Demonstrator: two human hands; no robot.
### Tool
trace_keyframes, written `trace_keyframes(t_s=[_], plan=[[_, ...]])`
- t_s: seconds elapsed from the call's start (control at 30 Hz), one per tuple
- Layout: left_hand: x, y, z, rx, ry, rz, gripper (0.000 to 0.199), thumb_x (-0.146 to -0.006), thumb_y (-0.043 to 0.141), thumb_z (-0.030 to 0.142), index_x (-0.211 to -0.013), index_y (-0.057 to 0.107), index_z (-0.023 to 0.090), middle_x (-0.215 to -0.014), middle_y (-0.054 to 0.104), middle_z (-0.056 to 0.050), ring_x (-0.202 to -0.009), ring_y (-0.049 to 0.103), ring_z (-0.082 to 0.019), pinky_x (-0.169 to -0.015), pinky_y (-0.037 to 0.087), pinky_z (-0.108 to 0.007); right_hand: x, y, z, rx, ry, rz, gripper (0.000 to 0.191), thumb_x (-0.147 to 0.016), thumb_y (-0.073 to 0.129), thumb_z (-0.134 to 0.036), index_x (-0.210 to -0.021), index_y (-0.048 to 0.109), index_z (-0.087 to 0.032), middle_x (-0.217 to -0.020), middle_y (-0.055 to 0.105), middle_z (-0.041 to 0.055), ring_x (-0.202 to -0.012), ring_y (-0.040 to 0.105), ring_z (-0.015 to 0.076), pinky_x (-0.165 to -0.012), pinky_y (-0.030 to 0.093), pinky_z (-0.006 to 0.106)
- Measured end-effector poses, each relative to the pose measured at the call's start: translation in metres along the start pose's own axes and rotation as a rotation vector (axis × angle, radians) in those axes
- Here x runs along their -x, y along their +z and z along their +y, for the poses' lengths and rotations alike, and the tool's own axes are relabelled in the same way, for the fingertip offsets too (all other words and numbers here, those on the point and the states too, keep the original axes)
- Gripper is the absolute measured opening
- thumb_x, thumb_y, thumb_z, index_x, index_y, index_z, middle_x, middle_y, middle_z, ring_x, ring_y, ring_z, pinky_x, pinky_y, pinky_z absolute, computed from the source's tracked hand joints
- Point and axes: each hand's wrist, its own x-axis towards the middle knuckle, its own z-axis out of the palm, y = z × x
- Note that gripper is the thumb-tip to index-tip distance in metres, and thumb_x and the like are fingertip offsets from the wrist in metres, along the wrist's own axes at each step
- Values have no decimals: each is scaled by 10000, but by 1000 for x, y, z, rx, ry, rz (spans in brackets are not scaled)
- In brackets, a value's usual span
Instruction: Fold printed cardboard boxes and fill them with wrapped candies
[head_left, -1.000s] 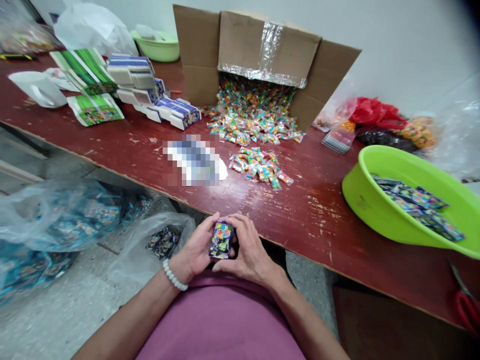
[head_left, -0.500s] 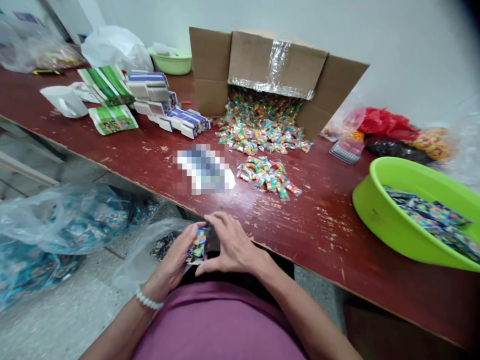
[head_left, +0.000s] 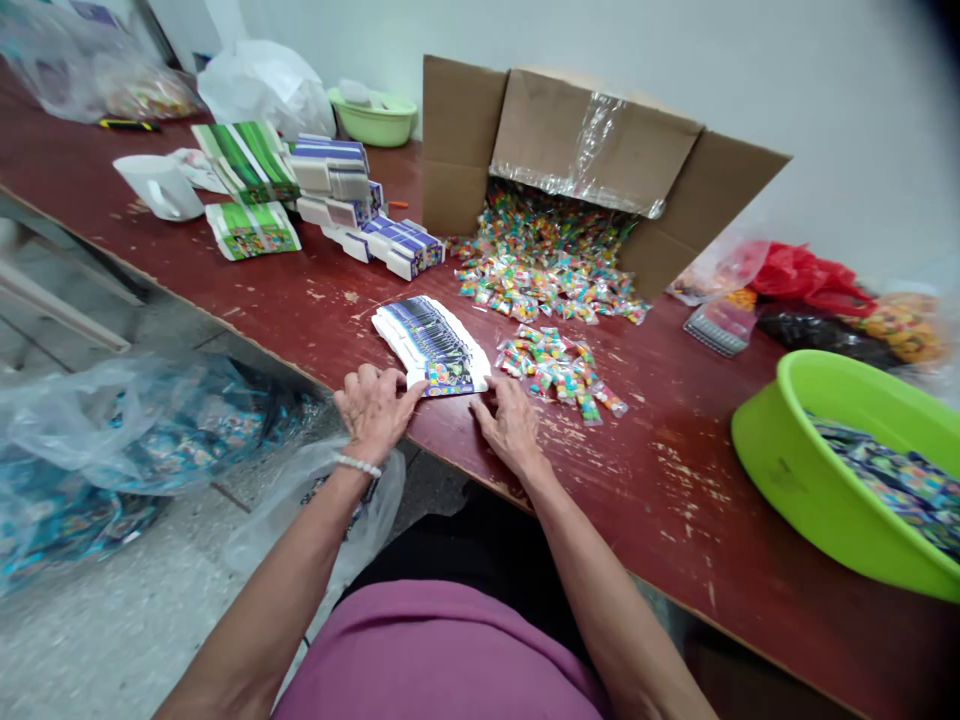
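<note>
Cartons fanned on counter.
Near end is touched by left hand and right hand, held apart; grip cannot be told.

My left hand and right hand touch the near corners of the fanned stack; candies lie just beside it, in front of the open carton.

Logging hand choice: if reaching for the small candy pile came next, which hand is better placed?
Probably the right hand: it is at the right edge of the fanned cartons, near the small candy pile. The left hand is at their left edge, farther away.
</note>
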Motion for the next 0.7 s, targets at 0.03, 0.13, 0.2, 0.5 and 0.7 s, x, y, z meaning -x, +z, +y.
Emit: trace_keyframes(t_s=[0.03, 0.13, 0.2, 0.5, 0.7], plan=[[-4, 2, 0, 19, -5, -18, 430, -885, 533, 604, -920, 745, 231, -1038, 621, -147, -1026, 526, -350, -794, 383, -419, 0, 0, 0, 11, -4, 3, 404, -885, 597, -314, -1264, 588, -177, -1234, 612, 149, -1105, 577, 291, -928, 471, 423], [-10, 2, -6, 147, -50, -52, 343, -871, 577, 529, -836, 732, 224, -994, 653, -106, -968, 562, -306, -749, 386, -367, -1, -1, -1, -23, 42, 56, 456, -883, 590, -320, -1302, 552, -146, -1257, 583, 172, -1067, 582, 282, -926, 474, 424], [-7, -2, -11, 349, -91, -72, 305, -838, 613, 495, -806, 714, 208, -901, 670, -67, -852, 583, -247, -688, 382, -321, -2, -3, -2, -114, 113, 98, 444, -900, 566, -358, -1282, 553, -131, -1219, 590, 172, -963, 602, 251, -901, 481, 417], [60, -17, -9, 1379, -258, -464, 352, -663, 827, 446, -712, 622, 164, -619, 605, 19, -519, 525, -94, -481, 359, -194, 16, -23, -16, -1000, 514, 91, 537, -673, 780, -353, -1142, 570, -195, -973, 684, 26, -744, 628, 137, -633, 504, 249], [85, -28, -13, 1418, -143, -788, 296, -714, 820, 377, -880, 684, 174, -854, 709, -24, -738, 658, -140, -686, 503, -217, 32, -60, -15, -1104, 540, -43, 334, -643, 832, -335, -908, 702, -179, -834, 721, 12, -675, 619, 135, -594, 478, 237]])
